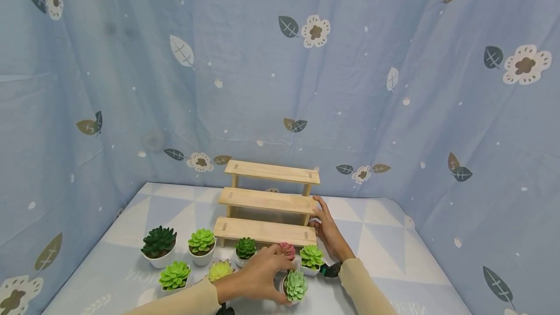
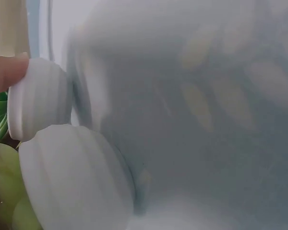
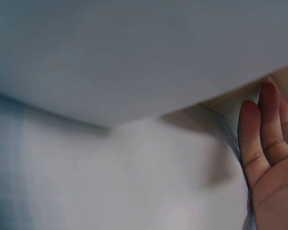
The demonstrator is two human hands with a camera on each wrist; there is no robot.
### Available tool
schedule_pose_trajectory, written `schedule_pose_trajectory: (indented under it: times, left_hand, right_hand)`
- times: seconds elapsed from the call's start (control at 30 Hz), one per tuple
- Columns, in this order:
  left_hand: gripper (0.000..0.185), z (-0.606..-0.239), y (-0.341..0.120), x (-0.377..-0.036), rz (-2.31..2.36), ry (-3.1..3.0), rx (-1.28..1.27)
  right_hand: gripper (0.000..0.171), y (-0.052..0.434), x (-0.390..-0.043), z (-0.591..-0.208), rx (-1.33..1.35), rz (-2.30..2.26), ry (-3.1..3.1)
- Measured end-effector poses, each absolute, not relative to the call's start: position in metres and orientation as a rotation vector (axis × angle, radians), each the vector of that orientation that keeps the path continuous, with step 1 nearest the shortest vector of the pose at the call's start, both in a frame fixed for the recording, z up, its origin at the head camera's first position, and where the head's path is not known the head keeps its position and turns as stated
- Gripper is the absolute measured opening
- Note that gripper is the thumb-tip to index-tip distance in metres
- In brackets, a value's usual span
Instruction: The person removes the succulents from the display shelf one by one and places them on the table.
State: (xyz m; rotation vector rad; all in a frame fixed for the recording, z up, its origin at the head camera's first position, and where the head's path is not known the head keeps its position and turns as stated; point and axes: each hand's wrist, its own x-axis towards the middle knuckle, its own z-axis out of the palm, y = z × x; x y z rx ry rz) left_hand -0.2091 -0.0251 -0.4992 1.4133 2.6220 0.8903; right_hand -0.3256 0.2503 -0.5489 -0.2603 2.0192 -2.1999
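A three-tier wooden stand (image 1: 268, 201) sits at the back of the table with bare shelves. My left hand (image 1: 282, 277) grips the white pot of a pale green succulent (image 1: 295, 285) at the front. In the left wrist view a fingertip (image 2: 5, 72) presses a white pot (image 2: 41, 103), with a second white pot (image 2: 77, 177) right below it. My right hand (image 1: 323, 218) rests with straight fingers against the right end of the stand's lower tiers. In the right wrist view its fingers (image 3: 259, 139) lie flat beside the wood (image 3: 284, 76).
Several more potted succulents stand in front of the stand: dark green (image 1: 159, 241), light green (image 1: 201, 240), small dark green (image 1: 246, 248), pink (image 1: 287, 250), green (image 1: 311, 255), bright green (image 1: 174, 275), yellow-green (image 1: 220, 270). Blue flowered cloth (image 1: 393, 111) walls the table on three sides.
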Motion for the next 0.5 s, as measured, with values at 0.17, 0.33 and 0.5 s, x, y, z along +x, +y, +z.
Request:
schedule_pose_trajectory:
  times: [0.17, 0.33, 0.5]
  left_hand:
    - [0.055, -0.5000, -0.0252, -0.2105, 0.860, 2.617, 1.438]
    - [0.058, -0.4978, -0.0247, -0.2128, 0.835, 2.614, 1.435]
    - [0.061, -0.4983, -0.0243, -0.2139, 0.794, 2.638, 1.427]
  right_hand:
    - [0.050, 0.2506, -0.3251, -0.5492, -0.270, -2.192, 2.022]
    - [0.050, 0.2504, -0.3251, -0.5472, -0.280, -2.202, 2.021]
    - [0.051, 0.2497, -0.3239, -0.5472, -0.281, -2.199, 2.020]
